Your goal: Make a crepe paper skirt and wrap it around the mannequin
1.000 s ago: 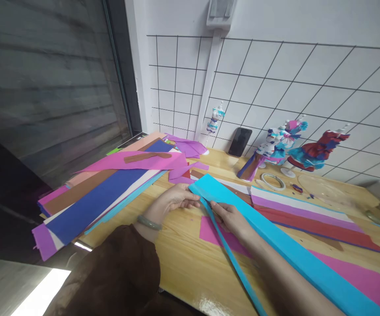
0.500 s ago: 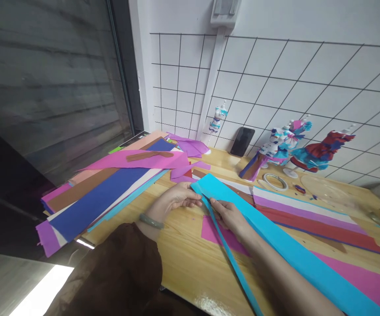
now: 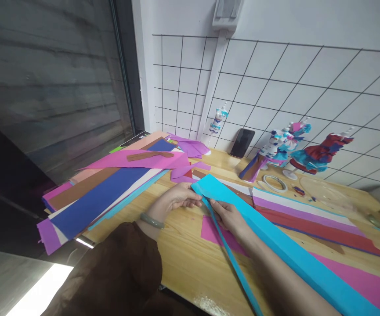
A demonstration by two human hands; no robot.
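Note:
A long bright-blue strip of crepe paper (image 3: 258, 224) runs diagonally across the table. My left hand (image 3: 186, 196) pinches its far left end between thumb and fingers. Close beside it, my right hand (image 3: 224, 213) is closed at the same edge. A small dark tool (image 3: 206, 198), which looks like scissors, shows at its fingertips; most of it is hidden by the hand. From that spot a narrow blue strip (image 3: 231, 256) hangs apart from the wide sheet, down toward the table's front edge. A pink paper piece (image 3: 209, 230) lies underneath.
Layered coloured paper strips (image 3: 107, 197) lie at left, others (image 3: 318, 228) at right. Along the grid wall stand a phone (image 3: 242, 142) and small dress forms in paper dresses (image 3: 321, 153). A tape roll (image 3: 274, 183) lies before them. A glass pane (image 3: 51, 79) borders the left.
Both hands stay almost in place on the blue paper. The camera view has shifted very slightly; nothing has been taken up or let go.

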